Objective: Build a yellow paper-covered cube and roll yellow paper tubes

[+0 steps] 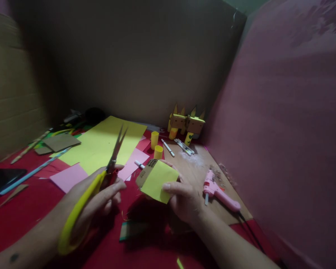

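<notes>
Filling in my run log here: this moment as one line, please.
left hand: holds scissors, blades slightly apart | right hand: holds yellow-faced cardboard piece | pink glue gun: lying on brown board

Inspected on the counter [22,224]: hands, two, left [102,198] and right [186,201]. Scissors [96,185], one pair. Yellow-faced cardboard box [159,186], one. Glue gun [222,196], one. Horned box-headed figures [195,125], two. Short yellow tubes [154,140], two. Large yellow sheet [100,142], one. Pink papers [68,177], at least two. White pens [168,148], two single; one bunch, exact number unclear.
</notes>
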Available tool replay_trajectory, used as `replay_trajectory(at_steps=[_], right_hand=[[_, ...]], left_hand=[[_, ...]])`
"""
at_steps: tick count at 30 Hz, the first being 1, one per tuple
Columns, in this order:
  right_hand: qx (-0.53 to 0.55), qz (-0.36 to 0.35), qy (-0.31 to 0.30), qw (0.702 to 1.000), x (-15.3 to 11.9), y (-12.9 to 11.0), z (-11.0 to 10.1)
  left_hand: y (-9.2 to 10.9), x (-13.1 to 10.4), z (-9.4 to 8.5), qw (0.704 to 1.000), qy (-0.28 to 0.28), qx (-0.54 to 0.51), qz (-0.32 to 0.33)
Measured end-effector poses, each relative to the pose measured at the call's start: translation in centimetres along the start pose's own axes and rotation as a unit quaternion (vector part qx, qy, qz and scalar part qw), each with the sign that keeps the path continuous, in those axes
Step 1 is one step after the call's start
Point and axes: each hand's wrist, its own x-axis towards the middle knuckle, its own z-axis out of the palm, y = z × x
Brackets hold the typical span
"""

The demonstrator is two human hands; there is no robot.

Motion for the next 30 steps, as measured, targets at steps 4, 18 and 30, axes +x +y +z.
replay_trajectory(at_steps=[4,18,30], right_hand=[[0.005,0.017,-0.017,1.000,0.1,0.1,-0.1],[-0.008,0.060,-0.005,0.998,1.0,0.8,-0.5],[0.063,-0.036,-0.013,0.997,0.6,-1.7,-0.9]], left_hand=[[-0.6,0.9,0.0,0.998,-0.016,-0.049,0.043],[-1.5,3.9,-0.5,0.988,-0.109,-0.107,0.019],[0.2,2.7,-0.2,0.987,-0.073,-0.141,0.018]])
